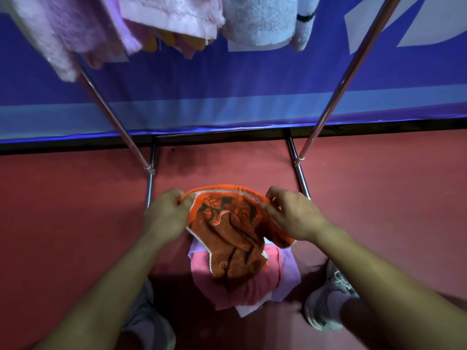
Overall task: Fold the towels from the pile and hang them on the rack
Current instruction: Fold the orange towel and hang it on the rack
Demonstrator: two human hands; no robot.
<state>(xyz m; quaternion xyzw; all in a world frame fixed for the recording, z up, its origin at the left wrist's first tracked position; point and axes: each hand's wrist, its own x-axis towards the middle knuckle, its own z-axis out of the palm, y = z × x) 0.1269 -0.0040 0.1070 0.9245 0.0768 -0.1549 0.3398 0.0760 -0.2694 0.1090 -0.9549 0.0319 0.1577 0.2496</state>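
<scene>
Above the pile (237, 286) on the red floor (63, 223): left hand (166, 213) and right hand (293, 213) pinch the orange towel (227, 238) by its top-edge corners (rest drooping). Rack (336, 97) poles flank open floor.

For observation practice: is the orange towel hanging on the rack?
No: the left hand and right hand hold the orange towel over the pile.
</scene>
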